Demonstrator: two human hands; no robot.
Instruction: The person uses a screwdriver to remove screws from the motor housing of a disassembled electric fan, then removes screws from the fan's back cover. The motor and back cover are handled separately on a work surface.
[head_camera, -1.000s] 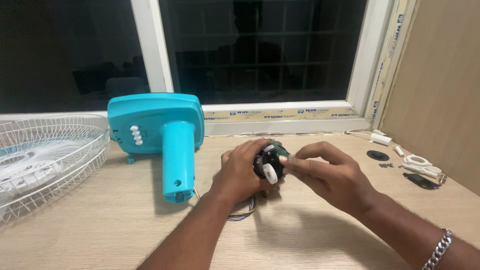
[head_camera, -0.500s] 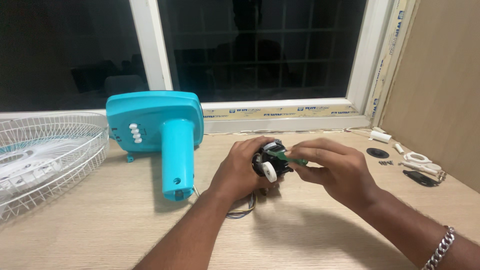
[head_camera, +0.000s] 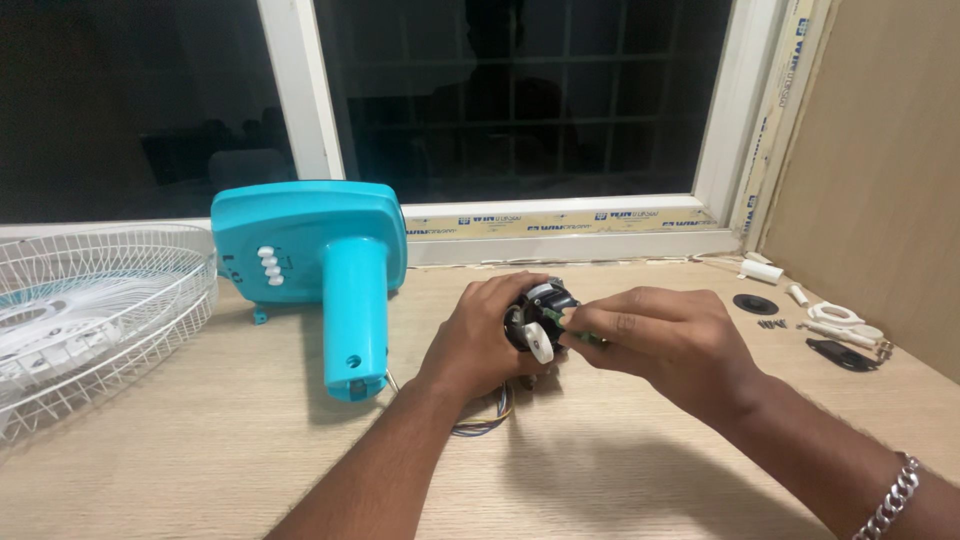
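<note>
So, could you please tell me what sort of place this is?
Probably a room at home, used as a repair spot: a wooden table under a dark window, with a turquoise fan base and white fan guard.

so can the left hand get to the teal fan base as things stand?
Probably not without letting go: the left hand is wrapped around the black motor. The path to the teal fan base itself is open table.

A matt pale wood-grain table (head_camera: 650, 470) is seen; glossy turquoise plastic forms the fan base (head_camera: 305, 250) at ten o'clock, beside a white wire grille (head_camera: 90, 310).
</note>
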